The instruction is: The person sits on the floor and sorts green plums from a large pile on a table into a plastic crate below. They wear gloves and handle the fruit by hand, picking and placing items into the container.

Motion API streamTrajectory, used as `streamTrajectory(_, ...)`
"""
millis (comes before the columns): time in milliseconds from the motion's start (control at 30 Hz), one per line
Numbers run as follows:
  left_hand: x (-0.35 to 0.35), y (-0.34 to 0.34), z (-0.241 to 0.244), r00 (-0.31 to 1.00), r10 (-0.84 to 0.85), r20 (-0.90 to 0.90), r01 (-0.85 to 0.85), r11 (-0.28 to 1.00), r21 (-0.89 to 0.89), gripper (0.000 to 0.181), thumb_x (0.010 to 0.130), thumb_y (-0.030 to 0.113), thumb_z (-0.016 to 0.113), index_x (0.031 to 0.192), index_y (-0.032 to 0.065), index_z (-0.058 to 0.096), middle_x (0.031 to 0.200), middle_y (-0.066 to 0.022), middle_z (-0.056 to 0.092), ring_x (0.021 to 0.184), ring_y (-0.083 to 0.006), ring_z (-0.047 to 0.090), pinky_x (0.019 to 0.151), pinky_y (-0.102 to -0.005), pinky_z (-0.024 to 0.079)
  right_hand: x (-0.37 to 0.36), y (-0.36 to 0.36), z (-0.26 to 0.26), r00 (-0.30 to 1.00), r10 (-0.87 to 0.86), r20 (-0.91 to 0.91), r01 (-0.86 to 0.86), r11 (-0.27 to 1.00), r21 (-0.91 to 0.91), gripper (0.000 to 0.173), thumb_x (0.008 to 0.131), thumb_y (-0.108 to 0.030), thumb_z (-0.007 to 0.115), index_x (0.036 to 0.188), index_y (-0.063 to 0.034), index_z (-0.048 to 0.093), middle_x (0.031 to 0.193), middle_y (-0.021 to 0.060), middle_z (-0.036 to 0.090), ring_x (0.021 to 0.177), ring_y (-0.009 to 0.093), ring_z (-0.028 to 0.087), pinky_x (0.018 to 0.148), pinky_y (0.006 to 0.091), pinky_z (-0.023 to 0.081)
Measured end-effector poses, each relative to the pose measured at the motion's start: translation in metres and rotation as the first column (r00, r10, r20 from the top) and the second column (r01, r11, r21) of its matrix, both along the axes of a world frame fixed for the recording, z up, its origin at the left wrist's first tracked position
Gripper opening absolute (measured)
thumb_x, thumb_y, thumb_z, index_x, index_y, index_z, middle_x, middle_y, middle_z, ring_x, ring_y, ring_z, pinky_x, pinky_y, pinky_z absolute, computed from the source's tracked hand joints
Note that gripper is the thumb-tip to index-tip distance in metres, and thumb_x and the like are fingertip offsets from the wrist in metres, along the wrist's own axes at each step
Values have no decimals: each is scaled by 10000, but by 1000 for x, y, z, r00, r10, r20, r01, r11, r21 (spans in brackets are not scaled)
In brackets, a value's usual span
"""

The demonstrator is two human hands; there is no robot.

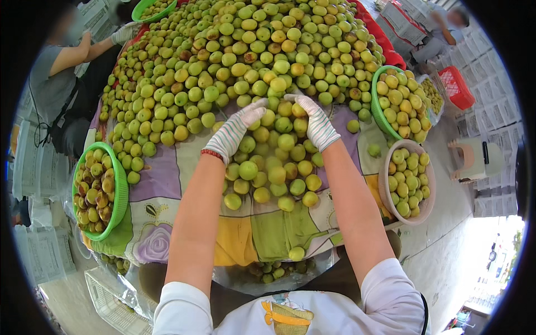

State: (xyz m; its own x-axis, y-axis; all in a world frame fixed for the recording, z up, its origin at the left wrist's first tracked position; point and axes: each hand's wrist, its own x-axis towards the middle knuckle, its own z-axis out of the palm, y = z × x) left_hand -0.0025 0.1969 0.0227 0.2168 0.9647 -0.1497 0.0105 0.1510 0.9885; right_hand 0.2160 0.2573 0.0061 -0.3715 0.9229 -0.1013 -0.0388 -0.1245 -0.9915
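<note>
My left hand (236, 130), in a striped knit glove with a red bead bracelet at the wrist, curves around the left side of a loose cluster of green jujubes (286, 142). Facing it from the right is my right hand (312, 121), in a similar glove. Both hands rest at the front of a large heap of green jujubes (234, 54), many with brown patches. Neither hand is closed around a single fruit. Some fruit between my forearms is blurred. Under it lies a patchwork-print quilt (155, 180).
A green basket (123, 197) of browner jujubes stands left. At right are another green basket (375, 100) and a pale pink basket (383, 188), both filled. Beneath the front edge hangs a plastic sheet (234, 276) holding fruit. A co-worker's gloved hand (125, 33) touches the heap's far left.
</note>
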Motion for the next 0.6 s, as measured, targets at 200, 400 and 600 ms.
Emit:
streamTrajectory(200, -24, -65, 13, 913, -234, -333, 195, 970, -148, 524, 929, 458, 603, 1323, 114, 617, 1282, -75, 619, 1216, -202, 549, 1051, -350, 414, 12, -62, 25, 913, 313, 261, -328, 945, 15, 348, 940, -337, 607, 1189, -110, 696, 1289, 70, 613, 1196, 197, 538, 1062, 347, 389)
streamTrajectory(400, -67, -106, -18, 746, 210, -631, 26, 939, 343, 449, 896, 309, 663, 1283, 87, 611, 1232, -136, 635, 1172, -306, 578, 1030, -387, 447, 65, -89, 16, 927, 111, 359, -193, 960, 202, 401, 926, -367, 616, 1256, -143, 664, 1522, 186, 403, 1407, 338, 388, 1159, 436, 318)
streamTrajectory(600, 48, -147, -12, 336, 206, -919, 293, 904, 310, 465, 960, 358, 492, 1390, 186, 530, 1502, -123, 443, 1421, -340, 345, 1177, -494, 252, 47, -158, 5, 497, -256, 829, -494, 701, 513, 555, 900, -466, 613, 1376, -186, 559, 1509, 198, 409, 1403, 372, 368, 1183, 506, 223)
